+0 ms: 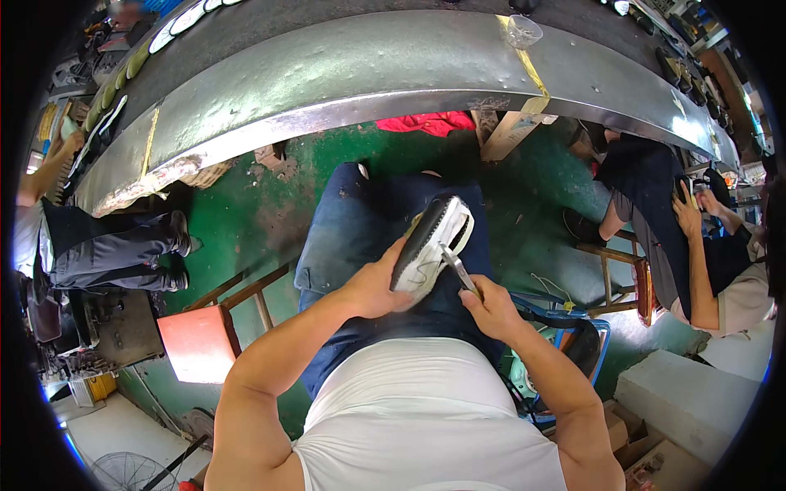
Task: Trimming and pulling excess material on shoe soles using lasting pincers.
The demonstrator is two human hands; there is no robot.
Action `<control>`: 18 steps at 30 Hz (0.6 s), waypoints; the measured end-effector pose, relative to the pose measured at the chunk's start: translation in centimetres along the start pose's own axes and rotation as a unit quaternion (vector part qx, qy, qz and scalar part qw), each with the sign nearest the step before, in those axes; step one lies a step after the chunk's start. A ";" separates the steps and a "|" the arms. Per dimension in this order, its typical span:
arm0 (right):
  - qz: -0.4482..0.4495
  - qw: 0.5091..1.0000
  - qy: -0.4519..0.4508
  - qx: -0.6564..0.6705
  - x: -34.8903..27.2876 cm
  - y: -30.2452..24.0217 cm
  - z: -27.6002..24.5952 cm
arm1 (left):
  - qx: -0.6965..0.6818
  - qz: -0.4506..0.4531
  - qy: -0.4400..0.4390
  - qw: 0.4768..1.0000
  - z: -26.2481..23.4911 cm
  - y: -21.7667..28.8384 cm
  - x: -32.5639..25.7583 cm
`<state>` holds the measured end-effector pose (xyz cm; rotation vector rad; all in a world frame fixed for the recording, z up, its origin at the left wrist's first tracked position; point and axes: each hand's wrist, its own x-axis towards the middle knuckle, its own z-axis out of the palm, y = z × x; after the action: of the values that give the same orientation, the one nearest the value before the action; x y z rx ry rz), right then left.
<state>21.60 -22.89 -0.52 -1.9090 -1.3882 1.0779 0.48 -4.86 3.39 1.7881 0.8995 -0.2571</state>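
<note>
I can't make out the tip of the metal tool [458, 269]; it vanishes against the shoe [431, 245]. A curved metal conveyor [368, 74] runs ahead, with a red stool [201, 342] at my left and a seated co-worker [720, 270] at my right. Over my lap, my left hand [378, 286] clasps the shoe's side; my right hand [490, 304] pinches the tool.
</note>
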 end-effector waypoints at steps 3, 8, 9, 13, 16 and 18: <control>-0.011 0.985 0.071 0.154 -1.5 2.0 1.3 | 0.068 0.056 0.116 0.989 -2.4 1.5 -1.7; 0.003 0.957 0.136 0.256 -1.8 3.0 1.8 | -0.192 0.243 0.247 0.918 -5.9 6.1 -1.7; 0.001 0.957 0.135 0.256 -1.6 2.9 1.7 | -0.255 0.320 0.250 0.877 -5.4 6.4 -0.4; 0.025 0.972 0.118 0.202 -1.3 1.9 0.9 | -0.175 0.216 0.261 0.924 -4.6 7.7 5.0; 0.038 0.984 0.081 0.157 -1.2 0.8 -0.2 | -0.171 0.059 0.091 0.979 -1.9 2.0 9.9; 0.050 0.987 0.058 0.142 -0.8 0.6 -1.6 | -0.111 0.048 0.032 0.992 0.1 -0.4 8.2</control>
<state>23.10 -23.74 0.10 -1.8152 -1.0246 1.1266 5.95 -1.16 -1.53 1.6345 0.8494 -0.0356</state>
